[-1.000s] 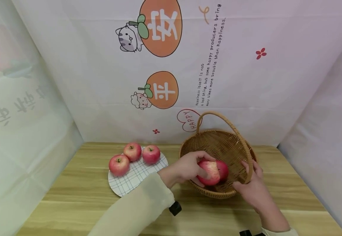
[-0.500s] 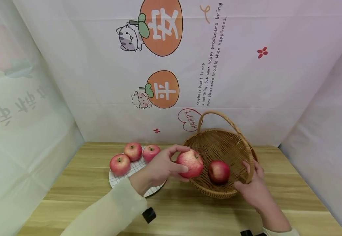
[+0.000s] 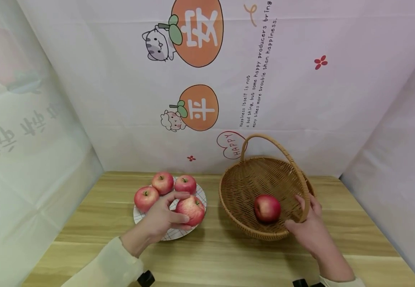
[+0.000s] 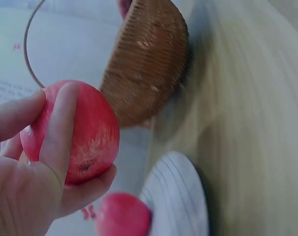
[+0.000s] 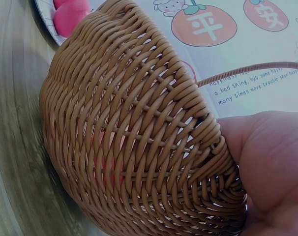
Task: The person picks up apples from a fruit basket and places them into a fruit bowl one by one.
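My left hand (image 3: 161, 217) holds a red apple (image 3: 192, 210) over the right part of a round plate (image 3: 173, 234) with a checked pattern. In the left wrist view, fingers and thumb wrap that apple (image 4: 92, 132). Three more apples (image 3: 146, 198) sit along the plate's back and left. My right hand (image 3: 309, 225) grips the right rim of a wicker basket (image 3: 241, 191), at the foot of its arched handle. One darker red apple (image 3: 267, 208) lies inside the basket. The right wrist view shows the thumb side of my right hand (image 5: 279, 162) at the woven rim.
Everything stands on a wood-grain table (image 3: 211, 263). A white printed cloth (image 3: 282, 95) rises behind the plate and basket, with more cloth on the left and right sides. The basket's handle (image 3: 282, 149) arches high over its opening.
My left hand has lifted the apple out of the basket and carried it left to over the plate. The right hand stays on the basket's rim.
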Motion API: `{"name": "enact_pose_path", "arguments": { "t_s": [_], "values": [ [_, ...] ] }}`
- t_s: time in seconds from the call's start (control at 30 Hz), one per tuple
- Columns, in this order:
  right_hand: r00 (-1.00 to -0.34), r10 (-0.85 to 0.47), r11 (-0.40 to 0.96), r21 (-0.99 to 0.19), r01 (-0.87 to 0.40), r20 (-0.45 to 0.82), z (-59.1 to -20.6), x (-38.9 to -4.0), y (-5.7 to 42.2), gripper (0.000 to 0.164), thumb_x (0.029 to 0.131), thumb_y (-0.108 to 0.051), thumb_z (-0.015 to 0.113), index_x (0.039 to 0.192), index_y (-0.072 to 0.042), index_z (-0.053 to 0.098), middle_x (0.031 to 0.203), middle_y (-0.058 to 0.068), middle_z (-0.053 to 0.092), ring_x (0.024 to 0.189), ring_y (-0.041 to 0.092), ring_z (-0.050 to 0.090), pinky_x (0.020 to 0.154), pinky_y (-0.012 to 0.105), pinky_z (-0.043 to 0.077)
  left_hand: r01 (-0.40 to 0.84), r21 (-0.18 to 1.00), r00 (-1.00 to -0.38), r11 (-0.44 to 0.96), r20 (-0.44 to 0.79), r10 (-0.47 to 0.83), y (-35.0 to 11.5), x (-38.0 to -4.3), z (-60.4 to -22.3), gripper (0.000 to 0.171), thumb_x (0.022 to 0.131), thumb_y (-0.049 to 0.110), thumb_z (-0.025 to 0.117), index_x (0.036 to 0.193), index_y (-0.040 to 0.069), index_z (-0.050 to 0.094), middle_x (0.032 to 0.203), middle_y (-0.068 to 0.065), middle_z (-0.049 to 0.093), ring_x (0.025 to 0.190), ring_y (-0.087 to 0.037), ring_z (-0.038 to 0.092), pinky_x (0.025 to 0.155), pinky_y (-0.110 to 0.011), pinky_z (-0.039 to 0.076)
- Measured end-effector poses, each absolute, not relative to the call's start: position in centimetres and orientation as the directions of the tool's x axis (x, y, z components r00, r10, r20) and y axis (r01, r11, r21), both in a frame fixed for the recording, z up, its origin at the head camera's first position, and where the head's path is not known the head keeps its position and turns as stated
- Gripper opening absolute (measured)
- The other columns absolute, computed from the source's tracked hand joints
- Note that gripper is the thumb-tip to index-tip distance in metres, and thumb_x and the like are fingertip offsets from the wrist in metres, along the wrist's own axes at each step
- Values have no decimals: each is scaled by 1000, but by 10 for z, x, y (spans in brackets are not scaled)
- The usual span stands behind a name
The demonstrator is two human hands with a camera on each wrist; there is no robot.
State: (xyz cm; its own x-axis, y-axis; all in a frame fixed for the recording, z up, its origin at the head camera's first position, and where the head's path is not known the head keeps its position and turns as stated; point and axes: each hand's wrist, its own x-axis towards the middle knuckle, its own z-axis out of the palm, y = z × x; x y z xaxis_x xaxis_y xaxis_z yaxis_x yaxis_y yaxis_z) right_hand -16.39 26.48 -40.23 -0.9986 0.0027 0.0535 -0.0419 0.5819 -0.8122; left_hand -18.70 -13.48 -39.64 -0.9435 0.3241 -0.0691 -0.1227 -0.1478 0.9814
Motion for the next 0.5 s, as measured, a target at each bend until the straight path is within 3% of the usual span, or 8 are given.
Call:
{"name": "enact_pose_path", "arguments": {
  "t_s": [0.2,0.5],
  "values": [
    [-999,8,583,-812,-36,51,-401,-164,265,92,85,-2,66,159,-1,11,158,22,-21,136,62,9,97,68,30,-148,975,-972,-163,-113,208,-151,-186,-419,61,78,-23,65,134,-5,48,151,-16,22,103,-40,60,73,-54,57],
    [-998,-9,595,-802,-51,56,-400,-162,265,91,85,-2,64,158,1,10,158,24,-22,136,62,8,95,65,32,-176,967,-973,-182,-143,178,-156,-189,-448,62,79,-28,60,136,-6,47,148,-20,21,103,-39,59,79,-54,56]
  ]
}}
